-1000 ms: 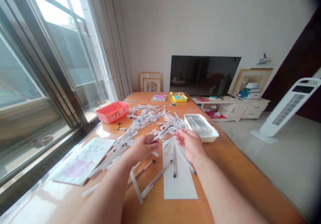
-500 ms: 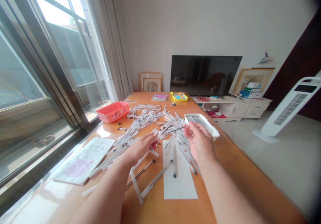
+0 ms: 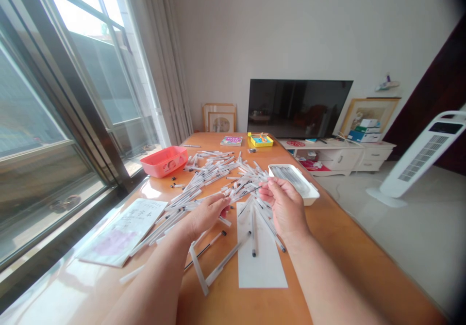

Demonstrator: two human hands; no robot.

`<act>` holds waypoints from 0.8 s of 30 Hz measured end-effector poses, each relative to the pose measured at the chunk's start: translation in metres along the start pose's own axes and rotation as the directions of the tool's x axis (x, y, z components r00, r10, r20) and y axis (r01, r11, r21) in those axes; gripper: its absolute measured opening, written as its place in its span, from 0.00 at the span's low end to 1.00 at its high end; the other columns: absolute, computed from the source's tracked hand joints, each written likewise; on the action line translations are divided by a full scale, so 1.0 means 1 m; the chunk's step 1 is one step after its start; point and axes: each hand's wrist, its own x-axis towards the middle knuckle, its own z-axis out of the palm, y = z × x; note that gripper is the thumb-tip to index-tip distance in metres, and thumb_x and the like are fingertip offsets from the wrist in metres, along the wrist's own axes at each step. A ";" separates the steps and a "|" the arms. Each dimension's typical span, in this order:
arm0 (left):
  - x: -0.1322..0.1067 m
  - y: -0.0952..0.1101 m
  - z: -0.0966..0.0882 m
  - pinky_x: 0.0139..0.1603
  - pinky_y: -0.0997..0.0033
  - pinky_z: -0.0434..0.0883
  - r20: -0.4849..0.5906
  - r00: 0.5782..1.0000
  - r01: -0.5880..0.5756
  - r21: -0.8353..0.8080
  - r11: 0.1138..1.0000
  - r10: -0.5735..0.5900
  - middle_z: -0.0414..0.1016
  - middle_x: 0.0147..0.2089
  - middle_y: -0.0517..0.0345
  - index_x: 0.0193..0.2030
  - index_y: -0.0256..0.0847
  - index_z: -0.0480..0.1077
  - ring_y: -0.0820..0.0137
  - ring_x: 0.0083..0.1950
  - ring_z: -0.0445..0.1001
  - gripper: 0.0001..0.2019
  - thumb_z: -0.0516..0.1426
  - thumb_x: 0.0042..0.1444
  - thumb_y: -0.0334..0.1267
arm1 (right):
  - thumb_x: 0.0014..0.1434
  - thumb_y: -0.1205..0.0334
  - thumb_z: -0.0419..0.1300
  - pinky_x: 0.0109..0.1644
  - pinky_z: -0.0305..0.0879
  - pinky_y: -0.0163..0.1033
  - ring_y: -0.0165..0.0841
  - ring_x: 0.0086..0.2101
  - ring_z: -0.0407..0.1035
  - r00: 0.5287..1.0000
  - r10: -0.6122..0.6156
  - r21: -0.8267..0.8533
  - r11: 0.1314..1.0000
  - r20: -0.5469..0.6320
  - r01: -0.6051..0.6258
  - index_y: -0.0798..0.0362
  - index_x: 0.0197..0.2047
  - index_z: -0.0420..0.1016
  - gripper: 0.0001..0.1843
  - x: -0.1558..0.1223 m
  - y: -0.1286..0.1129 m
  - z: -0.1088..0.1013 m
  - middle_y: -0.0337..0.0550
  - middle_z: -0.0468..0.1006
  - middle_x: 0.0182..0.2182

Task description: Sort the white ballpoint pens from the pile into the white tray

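Observation:
A heap of several clear plastic pens [image 3: 213, 175] and pen parts lies across the orange table [image 3: 338, 247]. My left hand [image 3: 206, 213] rests on the near edge of the heap, fingers curled round a clear pen barrel [image 3: 229, 200]. My right hand [image 3: 286, 203] is raised a little beside it, pinching a thin dark refill [image 3: 251, 189] that points left toward the left hand. A white strip of paper [image 3: 260, 247] with a few finished pens lies below both hands.
A white tray [image 3: 311, 196] holding pens stands just right of my right hand. A pink basket [image 3: 163, 161] is at the far left, a booklet [image 3: 122, 230] near the window side. A yellow box [image 3: 260, 140] and a small book [image 3: 231, 141] sit at the far end. A tower fan [image 3: 418, 157] stands on the floor.
My right hand lifted from the paper strip, picking up a thin refill, and now holds it toward the left hand. The left hand shifted slightly right on the heap.

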 end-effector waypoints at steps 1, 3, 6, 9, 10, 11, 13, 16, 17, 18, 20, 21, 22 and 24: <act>0.000 -0.001 0.000 0.40 0.68 0.65 0.001 1.000 0.002 0.014 1.000 -0.002 0.72 0.31 0.58 0.32 0.41 0.71 0.66 0.36 0.69 0.20 0.49 0.64 0.53 | 0.57 0.53 0.68 0.38 0.75 0.36 0.31 0.34 0.77 1.000 -0.009 -0.008 1.000 0.005 0.009 0.52 0.41 0.77 0.13 -0.001 0.000 0.000 0.45 0.82 0.36; 0.001 -0.001 0.000 0.40 0.68 0.65 0.003 1.000 0.008 0.029 1.000 -0.008 0.72 0.31 0.58 0.32 0.41 0.71 0.66 0.35 0.69 0.20 0.50 0.64 0.54 | 0.59 0.53 0.67 0.39 0.74 0.36 0.31 0.34 0.77 0.999 -0.028 -0.031 0.999 0.022 0.029 0.53 0.41 0.77 0.12 -0.002 0.000 0.000 0.45 0.82 0.37; 0.000 0.001 0.001 0.40 0.67 0.66 0.002 1.000 0.017 0.005 1.000 -0.017 0.71 0.31 0.57 0.32 0.40 0.72 0.66 0.35 0.69 0.21 0.51 0.63 0.54 | 0.60 0.53 0.65 0.39 0.74 0.37 0.32 0.35 0.77 0.997 -0.057 -0.082 0.995 0.046 0.061 0.53 0.43 0.76 0.13 -0.004 0.001 0.001 0.45 0.82 0.37; -0.002 0.004 0.001 0.40 0.67 0.66 0.010 1.000 0.013 -0.032 0.999 -0.013 0.71 0.30 0.57 0.33 0.40 0.72 0.66 0.35 0.69 0.20 0.52 0.62 0.54 | 0.61 0.52 0.64 0.39 0.74 0.39 0.33 0.35 0.77 0.995 -0.090 -0.127 0.987 0.046 0.095 0.52 0.45 0.74 0.15 -0.005 0.001 0.002 0.45 0.82 0.37; -0.003 0.004 0.001 0.41 0.67 0.66 0.018 1.000 0.010 -0.044 0.999 -0.009 0.70 0.31 0.57 0.33 0.40 0.73 0.66 0.35 0.69 0.20 0.52 0.62 0.54 | 0.60 0.52 0.64 0.40 0.74 0.40 0.34 0.35 0.77 0.994 -0.103 -0.138 0.985 0.042 0.107 0.52 0.46 0.73 0.15 -0.005 0.001 0.002 0.45 0.82 0.37; -0.003 0.004 0.001 0.41 0.67 0.66 0.030 1.000 0.007 -0.056 0.998 -0.005 0.70 0.31 0.57 0.34 0.40 0.73 0.67 0.35 0.69 0.19 0.53 0.62 0.54 | 0.59 0.52 0.65 0.40 0.74 0.41 0.34 0.35 0.77 0.993 -0.117 -0.149 0.982 0.033 0.120 0.52 0.46 0.72 0.16 -0.005 0.001 0.002 0.44 0.82 0.37; -0.004 0.003 0.000 0.42 0.67 0.66 0.062 0.998 0.004 -0.083 0.997 0.002 0.70 0.32 0.57 0.36 0.40 0.73 0.67 0.36 0.69 0.19 0.54 0.61 0.54 | 0.58 0.52 0.66 0.40 0.74 0.41 0.34 0.35 0.77 0.989 -0.144 -0.172 0.974 0.011 0.144 0.51 0.47 0.69 0.18 -0.005 0.001 0.001 0.43 0.82 0.36; -0.004 -0.001 -0.001 0.41 0.67 0.66 0.102 0.995 0.013 -0.116 0.993 -0.002 0.70 0.33 0.57 0.38 0.40 0.73 0.67 0.36 0.68 0.18 0.55 0.61 0.55 | 0.57 0.52 0.67 0.40 0.74 0.42 0.35 0.34 0.77 0.986 -0.164 -0.208 0.965 0.000 0.161 0.50 0.47 0.68 0.19 -0.006 -0.001 0.002 0.43 0.82 0.36; -0.003 -0.003 -0.001 0.41 0.68 0.66 0.106 0.994 0.017 -0.125 0.992 -0.003 0.70 0.33 0.57 0.38 0.40 0.73 0.68 0.36 0.68 0.18 0.55 0.61 0.55 | 0.57 0.52 0.67 0.40 0.74 0.42 0.35 0.34 0.77 0.986 -0.164 -0.215 0.963 0.004 0.161 0.50 0.46 0.68 0.19 -0.006 -0.001 0.002 0.43 0.82 0.36; -0.003 -0.005 -0.001 0.41 0.68 0.66 0.107 0.994 0.020 -0.133 0.991 -0.005 0.70 0.33 0.57 0.38 0.40 0.73 0.68 0.36 0.68 0.18 0.56 0.61 0.55 | 0.57 0.52 0.67 0.40 0.74 0.42 0.35 0.34 0.77 0.987 -0.162 -0.217 0.963 0.009 0.160 0.50 0.46 0.68 0.19 -0.007 -0.002 0.002 0.43 0.82 0.36; -0.002 -0.008 -0.002 0.42 0.68 0.66 0.114 0.993 0.024 -0.150 0.988 -0.007 0.72 0.34 0.57 0.37 0.41 0.72 0.68 0.36 0.68 0.18 0.56 0.61 0.55 | 0.56 0.52 0.67 0.40 0.74 0.42 0.35 0.33 0.77 0.987 -0.162 -0.216 0.963 0.012 0.160 0.50 0.46 0.68 0.19 -0.008 -0.002 0.003 0.42 0.82 0.36; -0.002 -0.009 -0.002 0.42 0.68 0.66 0.123 0.992 0.025 -0.156 0.987 -0.005 0.73 0.34 0.56 0.37 0.41 0.71 0.68 0.36 0.68 0.18 0.56 0.60 0.55 | 0.56 0.52 0.67 0.40 0.74 0.42 0.35 0.33 0.77 0.986 -0.164 -0.214 0.963 0.010 0.162 0.50 0.45 0.68 0.19 -0.008 -0.003 0.003 0.42 0.82 0.35; -0.002 -0.010 -0.002 0.41 0.68 0.66 0.133 0.991 0.022 -0.162 0.987 0.000 0.73 0.34 0.56 0.36 0.41 0.71 0.68 0.36 0.68 0.18 0.56 0.60 0.56 | 0.56 0.52 0.67 0.40 0.74 0.42 0.35 0.33 0.77 0.986 -0.168 -0.212 0.963 0.009 0.166 0.50 0.45 0.67 0.18 -0.008 -0.003 0.003 0.42 0.82 0.35; -0.003 -0.010 -0.002 0.41 0.68 0.66 0.149 0.989 0.011 -0.176 0.984 0.016 0.74 0.35 0.56 0.36 0.42 0.70 0.69 0.35 0.68 0.18 0.56 0.60 0.57 | 0.57 0.53 0.66 0.39 0.74 0.41 0.34 0.33 0.77 0.985 -0.171 -0.207 0.964 0.007 0.169 0.50 0.45 0.67 0.17 -0.008 -0.003 0.003 0.42 0.82 0.35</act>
